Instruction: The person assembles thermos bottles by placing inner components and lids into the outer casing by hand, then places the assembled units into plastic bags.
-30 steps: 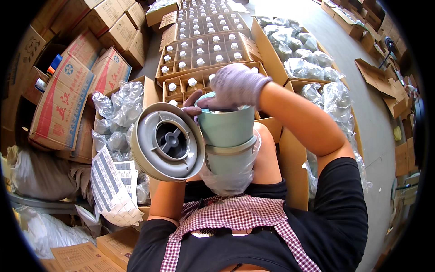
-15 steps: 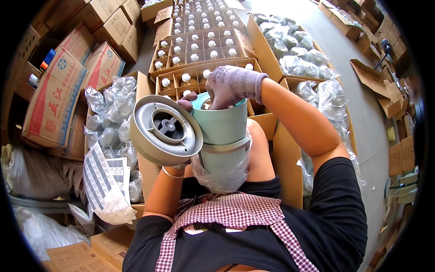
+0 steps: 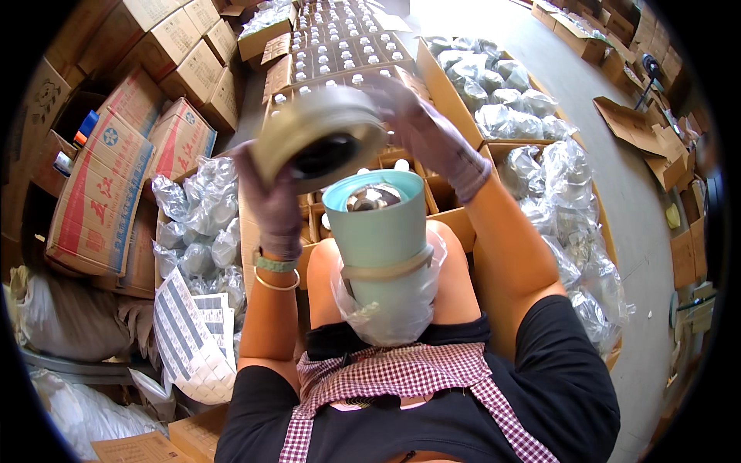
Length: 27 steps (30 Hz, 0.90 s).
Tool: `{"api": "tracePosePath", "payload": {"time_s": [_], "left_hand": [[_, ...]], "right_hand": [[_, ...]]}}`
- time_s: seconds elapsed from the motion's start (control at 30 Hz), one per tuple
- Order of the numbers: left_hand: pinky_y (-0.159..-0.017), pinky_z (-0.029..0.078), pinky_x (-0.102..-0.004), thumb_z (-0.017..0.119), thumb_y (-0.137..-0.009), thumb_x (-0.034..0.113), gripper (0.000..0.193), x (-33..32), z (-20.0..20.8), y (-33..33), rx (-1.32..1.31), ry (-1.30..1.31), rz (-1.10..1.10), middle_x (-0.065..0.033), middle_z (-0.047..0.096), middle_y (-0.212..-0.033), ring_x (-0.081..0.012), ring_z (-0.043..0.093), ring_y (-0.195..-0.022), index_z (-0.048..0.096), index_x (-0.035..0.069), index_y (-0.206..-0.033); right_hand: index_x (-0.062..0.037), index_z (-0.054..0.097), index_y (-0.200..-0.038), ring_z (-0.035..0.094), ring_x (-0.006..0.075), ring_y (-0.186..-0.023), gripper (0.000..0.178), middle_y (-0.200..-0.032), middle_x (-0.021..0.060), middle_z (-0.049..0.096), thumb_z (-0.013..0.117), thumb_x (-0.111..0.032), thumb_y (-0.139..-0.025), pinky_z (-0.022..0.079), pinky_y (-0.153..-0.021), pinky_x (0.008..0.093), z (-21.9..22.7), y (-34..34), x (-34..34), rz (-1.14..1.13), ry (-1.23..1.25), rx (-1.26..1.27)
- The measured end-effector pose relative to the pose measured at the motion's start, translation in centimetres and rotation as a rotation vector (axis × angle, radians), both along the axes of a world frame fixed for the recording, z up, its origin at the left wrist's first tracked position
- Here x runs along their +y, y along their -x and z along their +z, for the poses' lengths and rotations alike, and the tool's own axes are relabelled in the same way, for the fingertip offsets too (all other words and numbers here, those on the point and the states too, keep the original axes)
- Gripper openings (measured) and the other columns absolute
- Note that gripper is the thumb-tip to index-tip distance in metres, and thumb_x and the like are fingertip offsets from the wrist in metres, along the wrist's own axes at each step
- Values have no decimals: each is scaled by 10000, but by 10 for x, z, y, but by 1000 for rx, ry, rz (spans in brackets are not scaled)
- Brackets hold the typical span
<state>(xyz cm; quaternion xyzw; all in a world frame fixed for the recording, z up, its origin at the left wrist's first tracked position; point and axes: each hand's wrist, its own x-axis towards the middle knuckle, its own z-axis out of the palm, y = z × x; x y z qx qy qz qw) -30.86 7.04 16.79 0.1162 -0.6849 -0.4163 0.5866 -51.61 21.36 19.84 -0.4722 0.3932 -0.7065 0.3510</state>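
A pale teal thermos casing [image 3: 378, 231] stands upright between my thighs, its lower part in a clear plastic bag [image 3: 378, 312]. Inside its open top shows a rounded, silvery liner [image 3: 373, 197]. Above and left of the casing, a beige-grey round thermos part [image 3: 320, 127] is held tilted, its dark central opening facing down towards me. My gloved left hand [image 3: 270, 197] grips its lower left side. At its far right rim is my gloved right hand [image 3: 436, 139], with fingers curled over the edge. Motion blurs the part and the right fingertips.
Ahead, divided cartons [image 3: 340, 58] hold rows of white-capped bottles. Bagged items fill boxes at left [image 3: 197, 208] and right [image 3: 571, 185]. Printed label sheets [image 3: 193, 332] lie over the left box. Stacked cartons [image 3: 104, 177] stand further left. Grey floor [image 3: 641, 262] runs along the right.
My right hand has left the casing's mouth and moved up to the round part's rim. My left hand has lifted that part up and forward and turned it. The casing's top is now uncovered.
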Motion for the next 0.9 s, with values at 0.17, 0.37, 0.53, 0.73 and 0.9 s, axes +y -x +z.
{"api": "tracePosePath", "payload": {"time_s": [0.17,0.37,0.53,0.73,0.9], "left_hand": [[-1044,440,-386,717,-792,163,560,5,1,16,-236,75,-575,-125,547,-1193,-234,552,-1154,455,15,-1265],[-1137,363,-473,766,-852,430,543,4,-8,26,-179,152,-709,-173,562,-1288,-316,503,-1283,634,18,-1180],[-1179,295,-521,792,-849,482,454,-5,-25,30,-94,55,-803,-145,650,-1130,-320,544,-1223,741,50,-975],[-1208,263,-532,817,-802,563,496,-17,-28,28,65,74,-921,-110,659,-990,-298,590,-1076,750,88,-931],[-1146,342,-514,830,-783,564,516,-13,-31,19,-4,74,-827,-107,661,-995,-279,600,-1043,755,79,-941]], "right_hand": [[-37,749,-1103,567,246,-1290,416,-1297,127,652,751,-407,-914,428,-1118,396,-35,1,24,31,125,107],[-40,772,-874,572,336,-1309,168,-967,86,717,796,-205,-851,344,-1180,504,-42,17,20,-1,379,197],[-50,765,-831,634,319,-1217,111,-931,58,727,800,-156,-826,339,-1182,505,-42,17,19,-64,407,312],[-52,756,-816,663,286,-1144,113,-922,51,728,805,-154,-823,324,-1197,526,-33,-13,23,-185,389,346],[-52,750,-830,665,289,-1137,155,-929,55,726,778,-200,-865,290,-1213,532,-45,-11,18,-132,395,297]]}}
